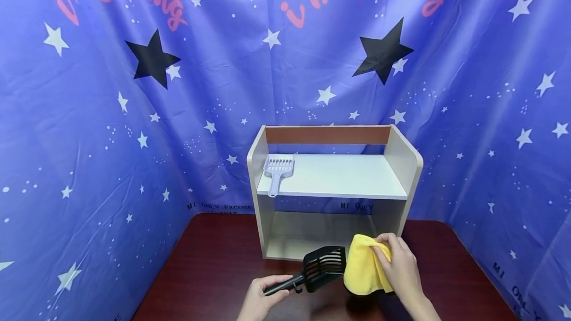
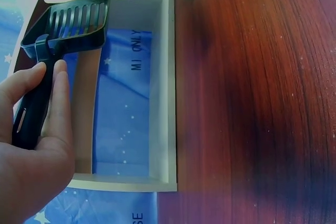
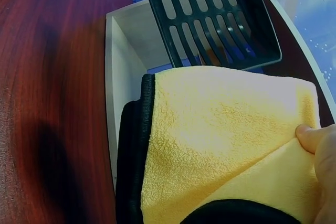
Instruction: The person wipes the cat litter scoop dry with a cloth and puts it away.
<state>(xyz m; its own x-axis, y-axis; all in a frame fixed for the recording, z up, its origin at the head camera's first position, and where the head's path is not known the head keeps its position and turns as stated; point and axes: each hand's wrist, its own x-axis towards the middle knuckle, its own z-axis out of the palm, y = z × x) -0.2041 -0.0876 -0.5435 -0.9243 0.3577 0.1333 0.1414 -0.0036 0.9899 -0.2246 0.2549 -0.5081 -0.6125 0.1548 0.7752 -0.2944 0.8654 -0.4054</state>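
Observation:
My left hand [image 1: 262, 297] grips the handle of a black slotted litter scoop [image 1: 324, 266], its thumb and fingers showing along the handle in the left wrist view. The scoop's head points right, off the table. Just beyond its front edge, a folded yellow cloth [image 1: 363, 269] hangs from my right hand [image 1: 401, 264], pinched at its upper corner between thumb and fingers. Dark edging on the cloth [image 3: 231, 129] shows in the right wrist view, where the cloth overlaps the scoop's edge; whether they touch I cannot tell. A pale lilac litter scoop [image 1: 279, 168] lies on the upper shelf at the left.
A small two-tier shelf unit [image 1: 334, 175] with a white upper board and a brown back strip stands on the dark red wooden table [image 1: 214, 261], behind both hands. Blue star-printed curtain [image 1: 214, 88] surrounds the table at the back and sides.

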